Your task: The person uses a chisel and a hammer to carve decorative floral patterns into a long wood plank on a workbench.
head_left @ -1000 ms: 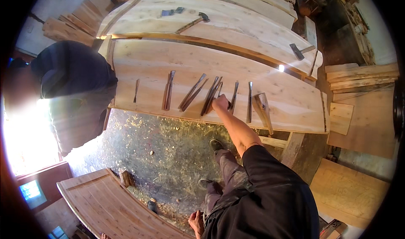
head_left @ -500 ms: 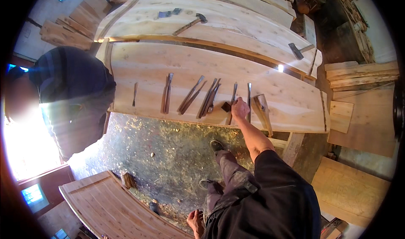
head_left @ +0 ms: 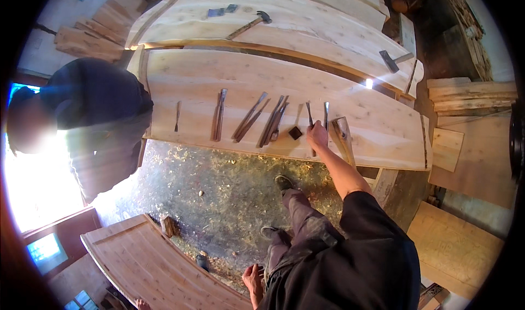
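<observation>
The chisel [head_left: 308, 113] is toward the near side of the pale wooden desk [head_left: 377, 129], my right hand [head_left: 317, 136] with its fingers clamped around the handle. A dark block [head_left: 295, 132] sits left, another chisel [head_left: 326, 113] just right; whether my left hand [head_left: 252, 280], low and near, grips anything I cannot tell.

A person's right hand [head_left: 317, 136] wraps a chisel [head_left: 309, 113], more chisels [head_left: 250, 116] along a pale wooden panel [head_left: 229, 69], a wooden mallet [head_left: 342, 128] just right, left hand [head_left: 252, 280] curled near the trousers [head_left: 307, 214], claw hammer [head_left: 248, 26] on a farther panel [head_left: 322, 33], co-worker [head_left: 101, 102] at far left.
</observation>
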Action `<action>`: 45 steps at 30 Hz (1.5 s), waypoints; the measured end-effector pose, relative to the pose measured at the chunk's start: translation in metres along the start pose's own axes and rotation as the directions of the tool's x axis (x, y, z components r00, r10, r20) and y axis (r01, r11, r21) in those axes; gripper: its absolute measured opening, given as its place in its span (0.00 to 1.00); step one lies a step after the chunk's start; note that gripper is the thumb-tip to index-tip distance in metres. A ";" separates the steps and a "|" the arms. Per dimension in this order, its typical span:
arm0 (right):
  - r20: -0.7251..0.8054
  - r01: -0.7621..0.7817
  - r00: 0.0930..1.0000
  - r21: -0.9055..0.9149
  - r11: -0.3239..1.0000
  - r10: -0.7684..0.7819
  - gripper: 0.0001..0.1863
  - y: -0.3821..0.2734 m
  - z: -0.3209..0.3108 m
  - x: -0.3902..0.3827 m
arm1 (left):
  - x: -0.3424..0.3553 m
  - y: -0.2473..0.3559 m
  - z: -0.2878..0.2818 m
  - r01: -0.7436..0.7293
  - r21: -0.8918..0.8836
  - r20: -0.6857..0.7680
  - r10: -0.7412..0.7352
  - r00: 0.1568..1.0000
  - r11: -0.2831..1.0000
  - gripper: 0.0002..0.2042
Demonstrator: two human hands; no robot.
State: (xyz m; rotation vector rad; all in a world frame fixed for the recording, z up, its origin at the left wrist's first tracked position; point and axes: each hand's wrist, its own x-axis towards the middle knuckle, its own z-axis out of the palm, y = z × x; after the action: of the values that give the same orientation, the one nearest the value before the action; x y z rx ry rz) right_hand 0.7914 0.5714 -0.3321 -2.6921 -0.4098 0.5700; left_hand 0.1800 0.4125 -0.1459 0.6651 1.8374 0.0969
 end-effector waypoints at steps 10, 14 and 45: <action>0.230 0.426 0.889 -0.095 0.900 -0.396 0.09 0.022 -0.075 -0.081 | 0.003 0.008 0.011 -0.044 0.001 0.041 0.044 0.998 0.999 0.20; 0.299 0.464 0.871 -0.244 0.852 -0.389 0.10 -0.002 -0.078 -0.071 | 0.003 -0.003 0.007 -0.026 -0.052 0.019 0.027 0.999 0.998 0.19; 0.877 0.779 -0.114 0.370 0.506 -0.466 0.15 0.025 -0.032 -0.520 | -0.098 -0.310 -0.034 -0.398 -0.304 -0.595 0.154 0.789 0.865 0.13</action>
State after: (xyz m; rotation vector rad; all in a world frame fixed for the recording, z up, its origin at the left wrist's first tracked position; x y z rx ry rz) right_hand 0.3543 0.3589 -0.1421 -1.4446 -2.1355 1.7968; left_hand 0.0494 0.1137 -0.1675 0.6399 2.1516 0.9555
